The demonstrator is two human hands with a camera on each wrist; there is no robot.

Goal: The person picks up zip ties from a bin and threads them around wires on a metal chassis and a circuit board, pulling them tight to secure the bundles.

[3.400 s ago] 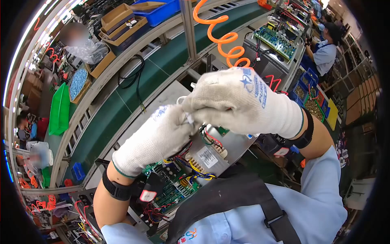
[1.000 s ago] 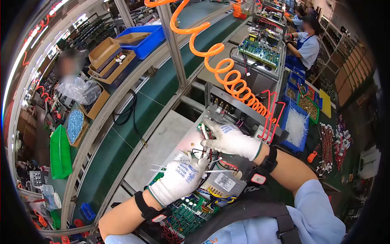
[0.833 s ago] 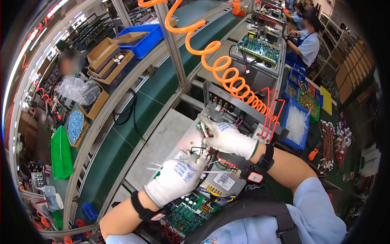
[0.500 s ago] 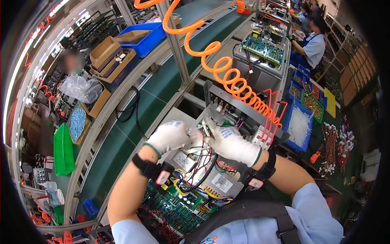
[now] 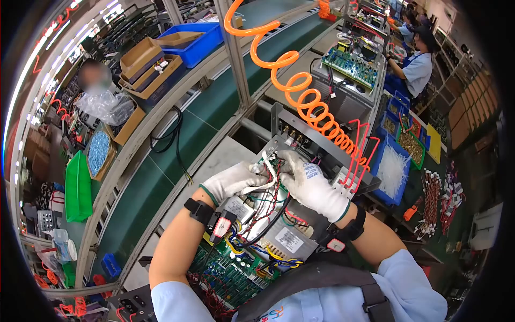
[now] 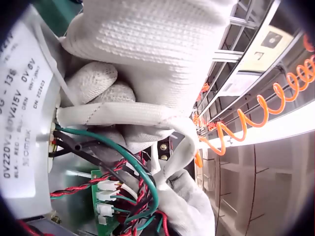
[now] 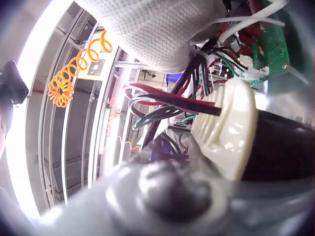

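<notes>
Both hands wear white knit gloves and meet over the open metal chassis in the head view. My left hand has its fingers curled beside a flat white sleeve. In the left wrist view that sleeve crosses in front of the curled fingers, and a thin white cable tie runs into the same hand. My right hand pinches the bundle of wires near the sleeve's bend; its fingertips are partly hidden. Red, black and green wires hang close below, by white connectors.
A labelled metal-cased unit and a green circuit board lie nearer the body. The chassis end panel rises beyond the hands. An orange coiled hose hangs above. A blue bin of cable ties stands at right.
My left hand has come up from the lower wires, past the sleeve's left side, and now sits curled facing the right hand. The right hand stays at the bundle, its fingers slightly shifted.
</notes>
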